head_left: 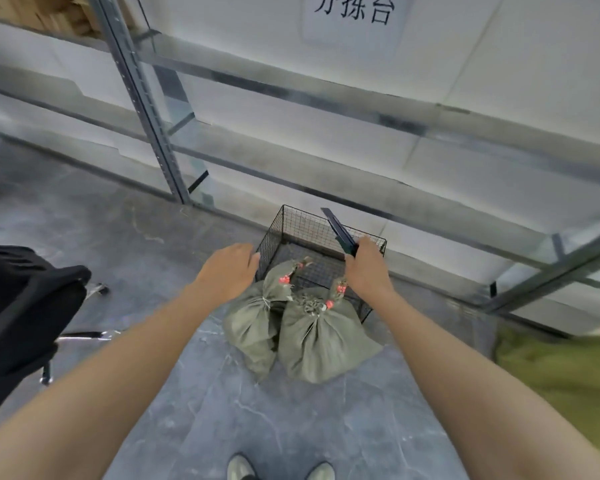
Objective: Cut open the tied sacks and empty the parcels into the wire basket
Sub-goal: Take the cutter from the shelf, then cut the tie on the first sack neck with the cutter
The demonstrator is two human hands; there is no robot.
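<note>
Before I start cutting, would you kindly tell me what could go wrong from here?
1. The right hand holds the utility knife pointing up, near the bare left hand; steadying a sack neck while cutting could nick the fingers.
2. The left sack and right sack are tied at the neck; a deep cut might slice whatever is inside.
3. Both sit against the wire basket, which looks light; lifting one could tip or shove it.

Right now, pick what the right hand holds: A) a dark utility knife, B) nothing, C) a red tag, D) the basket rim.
A: the right hand grips a dark utility knife, its far end raised over the wire basket.
</note>
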